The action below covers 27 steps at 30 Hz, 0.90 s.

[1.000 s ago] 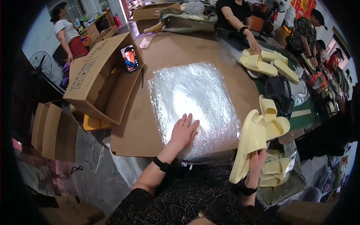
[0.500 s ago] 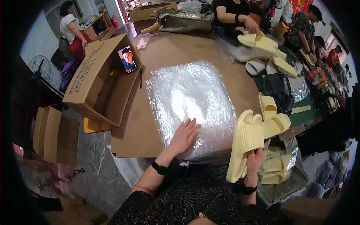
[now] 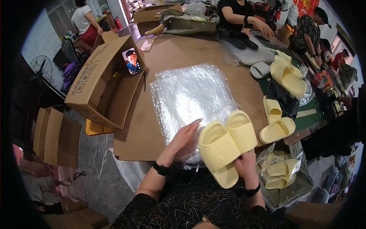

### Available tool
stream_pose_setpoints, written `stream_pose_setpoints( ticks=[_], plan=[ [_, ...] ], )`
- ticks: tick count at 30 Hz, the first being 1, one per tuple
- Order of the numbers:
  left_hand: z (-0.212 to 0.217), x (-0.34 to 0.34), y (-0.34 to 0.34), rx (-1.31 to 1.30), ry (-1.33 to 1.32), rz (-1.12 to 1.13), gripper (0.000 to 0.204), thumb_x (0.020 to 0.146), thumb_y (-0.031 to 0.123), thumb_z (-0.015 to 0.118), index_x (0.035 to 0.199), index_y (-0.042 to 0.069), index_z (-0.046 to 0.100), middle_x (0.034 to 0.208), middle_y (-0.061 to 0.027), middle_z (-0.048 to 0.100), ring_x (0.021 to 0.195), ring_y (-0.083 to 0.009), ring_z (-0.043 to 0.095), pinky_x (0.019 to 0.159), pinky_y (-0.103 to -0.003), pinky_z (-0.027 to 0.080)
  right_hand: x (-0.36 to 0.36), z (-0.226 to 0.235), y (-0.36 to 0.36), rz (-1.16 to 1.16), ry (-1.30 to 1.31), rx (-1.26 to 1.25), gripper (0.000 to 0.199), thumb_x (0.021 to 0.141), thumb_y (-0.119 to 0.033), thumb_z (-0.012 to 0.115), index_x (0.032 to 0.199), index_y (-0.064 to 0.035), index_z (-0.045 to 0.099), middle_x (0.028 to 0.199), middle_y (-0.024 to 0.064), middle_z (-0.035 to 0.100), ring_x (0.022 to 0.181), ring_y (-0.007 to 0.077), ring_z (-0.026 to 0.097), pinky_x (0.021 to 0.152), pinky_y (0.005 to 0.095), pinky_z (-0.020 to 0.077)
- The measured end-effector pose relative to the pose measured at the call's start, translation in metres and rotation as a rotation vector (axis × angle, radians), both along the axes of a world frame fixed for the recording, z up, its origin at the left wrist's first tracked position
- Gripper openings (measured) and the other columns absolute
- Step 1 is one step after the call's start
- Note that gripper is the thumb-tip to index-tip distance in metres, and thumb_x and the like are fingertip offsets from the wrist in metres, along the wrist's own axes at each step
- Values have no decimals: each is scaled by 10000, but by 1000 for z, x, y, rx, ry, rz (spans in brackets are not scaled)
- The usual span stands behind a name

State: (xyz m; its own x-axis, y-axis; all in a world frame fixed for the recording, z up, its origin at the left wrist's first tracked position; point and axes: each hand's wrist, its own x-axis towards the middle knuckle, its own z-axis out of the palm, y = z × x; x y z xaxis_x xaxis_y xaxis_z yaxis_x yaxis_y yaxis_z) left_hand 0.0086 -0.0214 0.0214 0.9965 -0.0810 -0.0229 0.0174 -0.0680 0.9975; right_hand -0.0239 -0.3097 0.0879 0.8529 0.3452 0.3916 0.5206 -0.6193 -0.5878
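Observation:
A pair of pale yellow slide slippers [image 3: 222,152] is held up over the table's near edge, toes pointing away from me. My right hand [image 3: 246,166] is closed round them from the right, its fingers partly hidden behind the soles. Flat on the table lies a stack of clear plastic bags [image 3: 187,95]. My left hand [image 3: 185,137] is at the near end of the stack, turned on its side, fingers close together at the raised film of the top bag. The slippers overlap the bag's near right corner.
More yellow slippers [image 3: 277,129], a grey slipper [image 3: 260,70] and black ones [image 3: 281,95] lie at the right. A bag of wrapped slippers [image 3: 282,168] sits below. A cardboard box [image 3: 99,76] with a propped phone [image 3: 132,61] stands left. Across the table, a person reaches out [image 3: 263,27].
My right hand has brought the slippers left and turned them over the bags. My left hand has rolled onto its side, raising film. The person opposite has put yellow slippers down at the right.

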Motion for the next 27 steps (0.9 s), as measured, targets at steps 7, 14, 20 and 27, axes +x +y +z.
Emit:
stream_pose_setpoints(
  ticks=[7,14,20,27],
  plan=[
    [39,-9,2,44,89,-48,445,1082,249,392,1439,0,485,1456,-132,526,1361,-216,467,1137,-329,347,12,-34,12,-21,79,-481,212,805,-247,720,819,-40,679,744,171,656,691,372,638,632,485,499],
    [52,-20,-13,721,-346,-102,426,1015,220,459,1424,127,534,1549,-181,389,1458,-405,290,1193,-485,251,4,-13,30,135,152,-457,296,861,-292,687,761,-15,661,729,189,646,679,376,634,638,497,498],
    [61,-32,-31,720,-494,-222,435,1019,203,428,1442,154,516,1578,-124,362,1484,-379,246,1205,-532,189,38,-32,35,52,179,-316,312,899,-296,658,783,-6,661,754,205,644,696,396,625,633,495,491],
    [75,-40,-31,625,-546,-385,451,1029,230,416,1469,165,486,1606,-85,320,1515,-325,189,1228,-515,115,65,-25,64,190,427,-88,198,836,-217,660,955,-66,709,850,180,682,835,360,668,716,429,521]
  ],
)
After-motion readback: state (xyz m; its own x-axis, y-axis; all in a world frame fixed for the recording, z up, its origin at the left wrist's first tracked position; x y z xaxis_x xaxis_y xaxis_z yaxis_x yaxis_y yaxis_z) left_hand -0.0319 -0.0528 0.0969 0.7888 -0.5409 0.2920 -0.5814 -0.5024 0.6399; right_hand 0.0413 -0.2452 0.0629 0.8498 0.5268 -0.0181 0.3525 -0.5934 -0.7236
